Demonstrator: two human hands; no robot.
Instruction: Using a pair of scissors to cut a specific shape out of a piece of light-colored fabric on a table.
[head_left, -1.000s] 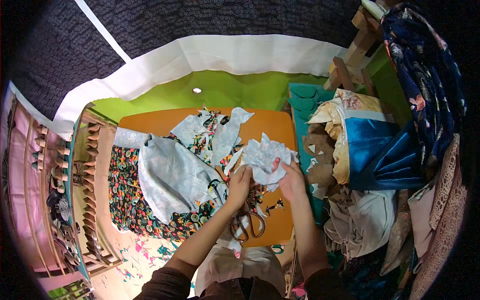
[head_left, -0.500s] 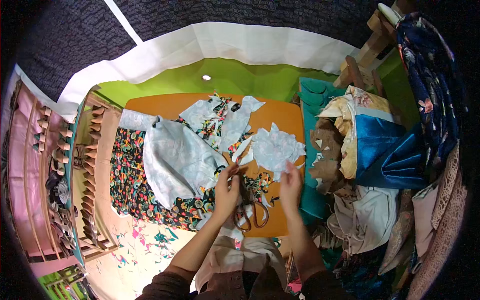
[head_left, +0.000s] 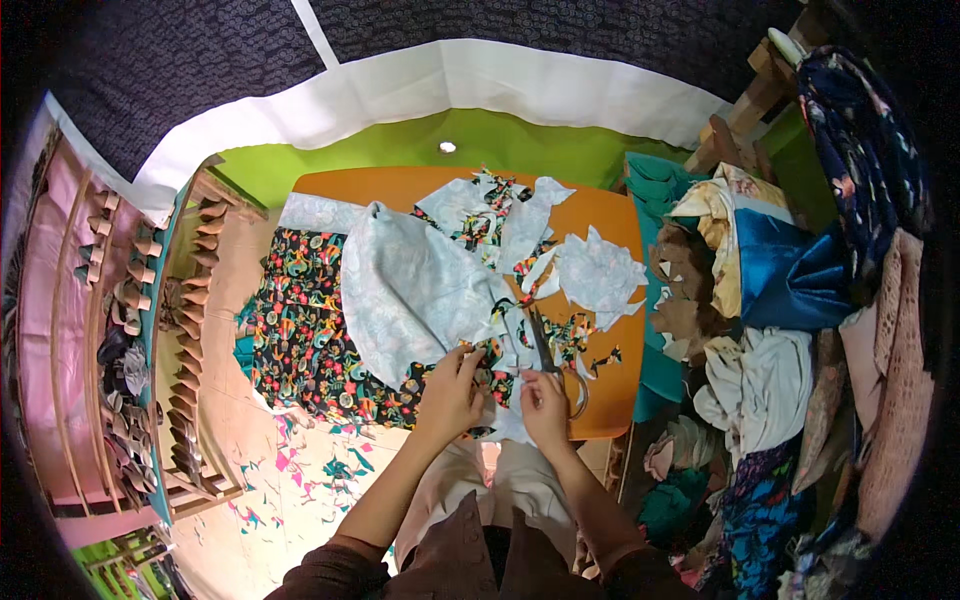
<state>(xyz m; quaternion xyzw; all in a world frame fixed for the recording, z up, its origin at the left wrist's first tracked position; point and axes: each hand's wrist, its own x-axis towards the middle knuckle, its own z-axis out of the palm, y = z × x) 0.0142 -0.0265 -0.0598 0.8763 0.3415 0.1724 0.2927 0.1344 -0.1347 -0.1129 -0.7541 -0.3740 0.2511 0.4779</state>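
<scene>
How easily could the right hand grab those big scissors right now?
Probably yes, easily: the scissors lie just beside the right hand, and nothing seems to cover their brown handle loop. That hand's fingertips seem busy at the patterned fabric, though.

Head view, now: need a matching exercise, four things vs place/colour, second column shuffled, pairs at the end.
Things:
1. Scissors
2. Jagged-edged pale cloth
3. Table
4. Shiny blue cloth

Place or colour:
A. Orange, beneath the cut cloth
B. Off to the right, not on the orange surface
C. Brown handles, close by the right hand
D. On the orange surface, farther from the person than the right hand

Pairs: 1-C, 2-D, 3-A, 4-B
</scene>
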